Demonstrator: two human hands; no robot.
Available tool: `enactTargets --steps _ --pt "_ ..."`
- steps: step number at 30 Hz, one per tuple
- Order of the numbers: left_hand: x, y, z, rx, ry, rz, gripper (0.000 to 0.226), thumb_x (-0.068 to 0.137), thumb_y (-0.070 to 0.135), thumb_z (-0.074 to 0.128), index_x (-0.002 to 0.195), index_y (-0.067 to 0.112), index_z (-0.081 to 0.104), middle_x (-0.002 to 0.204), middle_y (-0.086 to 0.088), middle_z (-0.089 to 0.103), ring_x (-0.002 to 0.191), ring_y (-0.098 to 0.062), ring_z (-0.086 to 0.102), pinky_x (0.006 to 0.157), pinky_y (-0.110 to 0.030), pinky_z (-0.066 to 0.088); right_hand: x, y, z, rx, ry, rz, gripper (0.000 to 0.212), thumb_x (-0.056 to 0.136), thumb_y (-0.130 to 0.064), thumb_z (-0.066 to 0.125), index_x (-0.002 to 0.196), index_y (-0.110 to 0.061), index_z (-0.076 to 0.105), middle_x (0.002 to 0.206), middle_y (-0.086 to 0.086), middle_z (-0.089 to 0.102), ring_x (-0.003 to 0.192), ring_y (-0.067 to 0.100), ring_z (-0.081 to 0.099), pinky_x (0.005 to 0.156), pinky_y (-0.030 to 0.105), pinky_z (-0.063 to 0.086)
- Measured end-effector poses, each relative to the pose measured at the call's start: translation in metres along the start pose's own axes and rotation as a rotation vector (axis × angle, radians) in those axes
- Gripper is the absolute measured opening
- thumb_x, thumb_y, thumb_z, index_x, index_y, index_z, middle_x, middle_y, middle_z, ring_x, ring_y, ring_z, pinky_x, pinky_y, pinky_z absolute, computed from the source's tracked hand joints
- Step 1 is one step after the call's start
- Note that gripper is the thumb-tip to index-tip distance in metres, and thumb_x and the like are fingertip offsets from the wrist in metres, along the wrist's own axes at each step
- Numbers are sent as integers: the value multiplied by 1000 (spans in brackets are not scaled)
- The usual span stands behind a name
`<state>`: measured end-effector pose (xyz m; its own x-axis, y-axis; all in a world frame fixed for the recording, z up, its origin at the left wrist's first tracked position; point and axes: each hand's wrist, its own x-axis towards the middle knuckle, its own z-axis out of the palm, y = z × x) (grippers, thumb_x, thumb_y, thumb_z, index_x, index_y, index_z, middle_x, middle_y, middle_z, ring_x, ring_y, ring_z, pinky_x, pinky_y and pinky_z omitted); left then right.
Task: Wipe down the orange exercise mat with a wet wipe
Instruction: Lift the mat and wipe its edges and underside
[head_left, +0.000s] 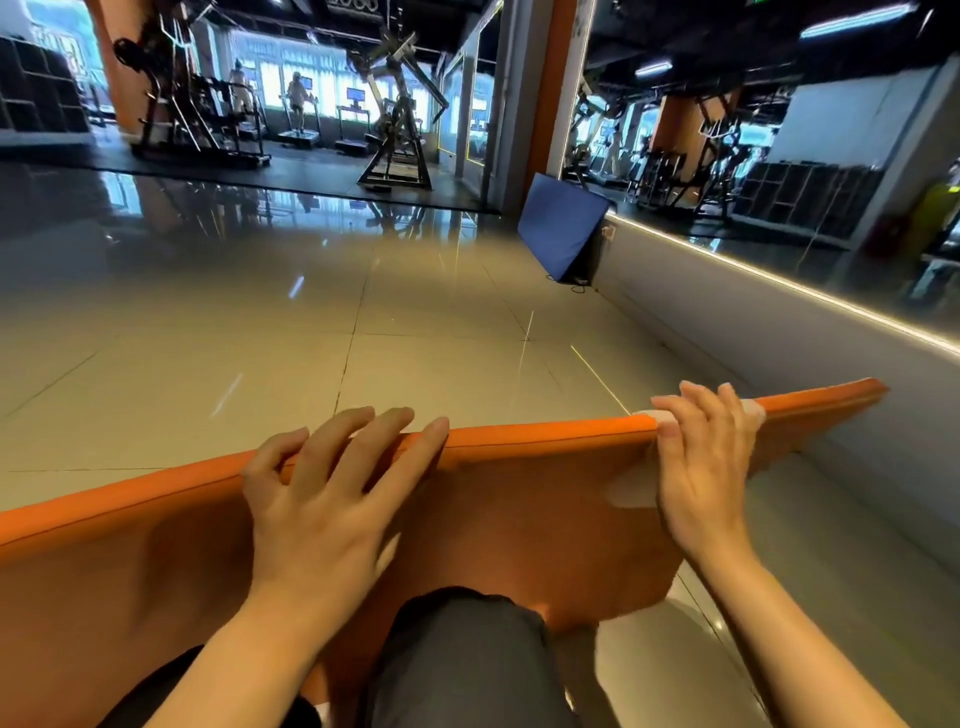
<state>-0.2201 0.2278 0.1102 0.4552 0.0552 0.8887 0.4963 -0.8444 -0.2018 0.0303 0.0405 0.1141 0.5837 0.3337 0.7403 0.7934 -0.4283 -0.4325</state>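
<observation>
Knees (457, 654) at bottom centre prop the tilted mat (519, 514) across the lower frame; left hand (322, 499) steadies its top edge, fingers straight, while right hand (701, 462) presses a wipe (631, 493) over that edge, fingers curled.

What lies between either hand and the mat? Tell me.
The wipe lies between the right hand and the mat, folded over the top edge under its fingers. Nothing visible separates the left hand from the mat; its fingers rest directly over the same edge.
</observation>
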Motion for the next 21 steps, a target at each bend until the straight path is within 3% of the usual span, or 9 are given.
enactTargets --steps 4,6,11,14,17,21 --pt "0 4 4 -23 25 1 55 78 20 72 132 29 63 124 1 57 114 -23 50 87 -46 31 -24 -67 23 84 -61 -164 43 102 -43 33 120 -18 62 127 2 57 139 29 31 114 59 17" --pt "3 3 6 -37 34 -5 52 82 20 67 133 30 62 121 -1 60 110 -24 52 87 -46 31 -33 -88 28 74 -88 -225 39 99 -41 38 124 -21 60 128 -2 55 139 26 30 115 56 13" --pt "7 -4 5 -106 27 -14 43 93 22 47 134 31 52 121 -2 53 108 -27 49 85 -46 31 -17 -55 12 -43 -158 -441 43 102 -44 33 128 -21 58 126 0 59 125 21 48 114 43 22" --pt "8 -3 6 -155 -1 -23 43 93 23 47 135 31 50 122 -2 50 108 -28 48 84 -48 35 7 -4 -7 -110 -145 -390 56 103 -50 26 119 -13 65 118 6 63 115 25 52 110 42 25" --pt "9 -4 9 -172 -17 -33 43 93 25 46 136 33 49 122 -2 51 107 -30 48 81 -51 39 27 69 -31 -199 -153 -243 63 103 -54 22 121 -10 64 120 9 60 119 29 49 109 47 29" --pt "3 -6 17 -224 -116 -61 47 95 28 41 142 36 44 124 -7 54 108 -36 50 76 -62 46 41 115 -44 -114 -94 -42 69 101 -62 18 124 -11 57 123 8 51 123 22 41 109 34 28"
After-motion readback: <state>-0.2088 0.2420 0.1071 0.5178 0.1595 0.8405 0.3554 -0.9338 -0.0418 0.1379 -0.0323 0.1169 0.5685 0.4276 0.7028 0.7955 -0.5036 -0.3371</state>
